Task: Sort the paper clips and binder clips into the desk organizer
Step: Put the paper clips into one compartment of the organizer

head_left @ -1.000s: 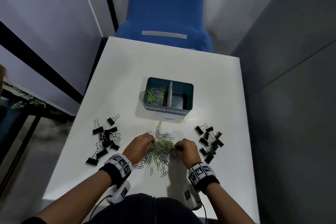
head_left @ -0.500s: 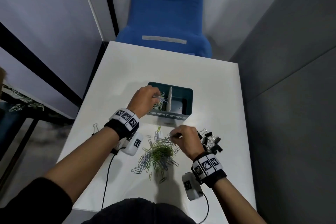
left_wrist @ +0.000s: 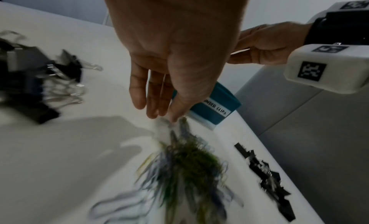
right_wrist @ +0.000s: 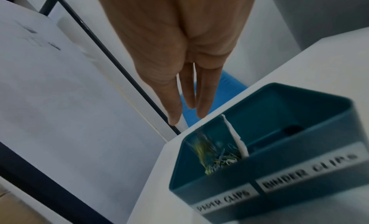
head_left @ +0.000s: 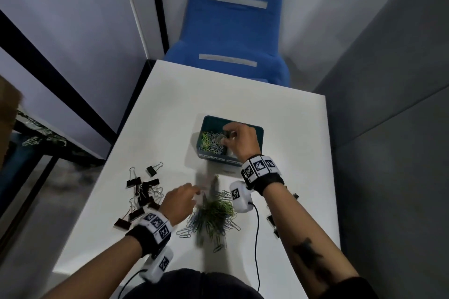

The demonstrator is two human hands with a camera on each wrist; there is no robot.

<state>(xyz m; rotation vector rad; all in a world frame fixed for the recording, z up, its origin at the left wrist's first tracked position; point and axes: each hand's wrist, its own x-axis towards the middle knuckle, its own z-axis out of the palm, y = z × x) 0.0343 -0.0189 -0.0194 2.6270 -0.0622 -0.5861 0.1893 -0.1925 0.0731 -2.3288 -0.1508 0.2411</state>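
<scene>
A teal desk organizer (head_left: 206,128) with a white divider stands mid-table; its left compartment, labelled paper clips, holds coloured paper clips (head_left: 211,142). My right hand (head_left: 224,137) hovers over that compartment with straight fingers and nothing visible in them (right_wrist: 185,115). The right compartment (right_wrist: 289,129), labelled binder clips, looks empty. A loose pile of paper clips (head_left: 215,213) lies in front of the organizer. My left hand (head_left: 194,190) reaches down to its far edge, fingers extended, tips touching the clips (left_wrist: 159,115). Black binder clips (head_left: 143,194) lie left of the pile.
A second heap of binder clips (left_wrist: 265,176) lies right of the pile, mostly hidden under my right forearm in the head view. A blue chair (head_left: 233,31) stands beyond the table's far edge. Grey walls close in on both sides.
My left hand has come back from the organizer down to the paper clip pile. My right hand has left the pile and moved up over the organizer's paper clip compartment.
</scene>
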